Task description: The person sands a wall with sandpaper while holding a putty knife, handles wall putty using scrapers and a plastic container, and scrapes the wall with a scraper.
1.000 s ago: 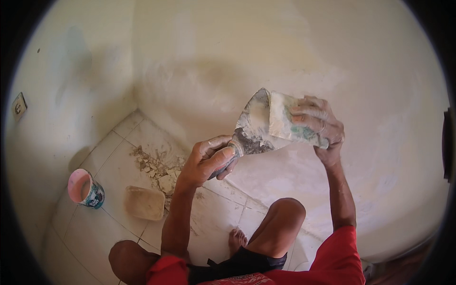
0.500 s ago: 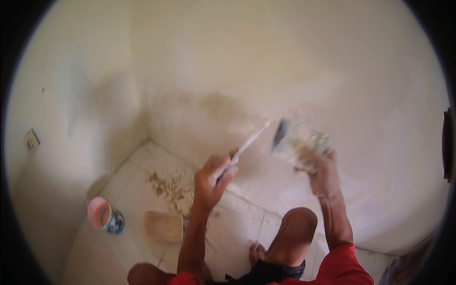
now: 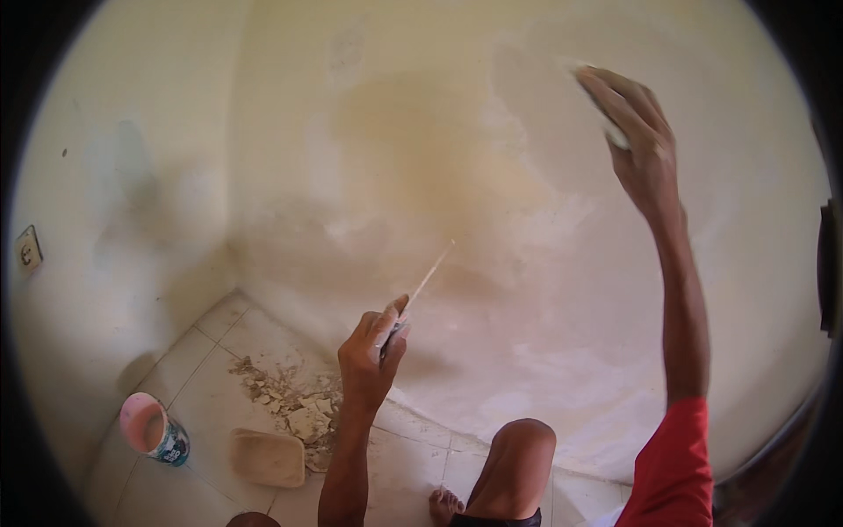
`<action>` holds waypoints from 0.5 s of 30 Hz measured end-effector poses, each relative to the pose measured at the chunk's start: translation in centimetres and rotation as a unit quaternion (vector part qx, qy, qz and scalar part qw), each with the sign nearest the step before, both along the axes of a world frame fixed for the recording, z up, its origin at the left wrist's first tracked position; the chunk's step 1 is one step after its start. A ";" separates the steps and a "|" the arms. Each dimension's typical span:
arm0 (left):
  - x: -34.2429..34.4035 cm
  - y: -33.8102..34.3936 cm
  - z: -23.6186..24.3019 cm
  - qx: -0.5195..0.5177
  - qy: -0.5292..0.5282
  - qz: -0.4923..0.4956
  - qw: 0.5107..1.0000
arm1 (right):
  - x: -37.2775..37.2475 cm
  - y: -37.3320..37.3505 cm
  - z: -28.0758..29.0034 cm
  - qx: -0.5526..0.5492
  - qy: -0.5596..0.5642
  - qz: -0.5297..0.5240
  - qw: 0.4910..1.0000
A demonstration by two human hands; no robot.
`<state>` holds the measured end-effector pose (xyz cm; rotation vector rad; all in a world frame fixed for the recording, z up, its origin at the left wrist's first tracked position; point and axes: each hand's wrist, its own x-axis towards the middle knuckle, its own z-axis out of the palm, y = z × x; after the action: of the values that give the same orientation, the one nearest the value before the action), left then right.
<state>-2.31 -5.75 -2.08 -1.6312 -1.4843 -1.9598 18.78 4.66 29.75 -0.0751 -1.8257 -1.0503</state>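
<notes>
Pinkish-beige patches spread over the cream wall (image 3: 421, 149) in the head view, and the right hand (image 3: 645, 140) is raised at its upper part, fingers lying together and curled over a pale tool (image 3: 617, 134) (most of it is hidden behind the fingers, and I cannot tell whether its edge touches the surface). Lower and nearer the body, the left hand (image 3: 373, 351) is closed around the handle of a scraper (image 3: 430, 275), whose thin blade shows edge-on, slanting up and to the right. On the tiled floor (image 3: 408, 457) near the corner lie crumbled flakes (image 3: 307, 422), with a tan rectangular tray (image 3: 268, 458) just beside them and a pink-lined bucket (image 3: 167, 436) further left.

For a good stroke up there, the pale tool would best meet the wall evenly along its whole edge, at a low angle and with light, steady pressure, since a tipped corner would probably leave a groove. The right arm reaches high, so an easy elbow should help keep that pressure even. The scraper is best kept clear of the patched area, its blade well away from the working arm
</notes>
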 end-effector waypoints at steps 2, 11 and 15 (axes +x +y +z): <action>0.3 0.5 0.3 0.041 -0.105 -0.070 0.991 | -1.3 1.7 2.4 0.030 -0.062 -0.062 0.996; 1.2 1.6 1.5 0.041 -0.094 -0.109 0.989 | -6.4 10.8 1.5 0.225 -0.099 -0.300 0.922; 0.2 1.3 0.8 0.055 -0.107 -0.100 0.988 | -6.1 10.4 -0.5 0.184 -0.090 -0.359 0.911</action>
<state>-2.14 -4.41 -1.28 -1.6209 -1.2965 -2.3452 12.66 15.03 29.23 -0.4623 -1.7559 -1.9596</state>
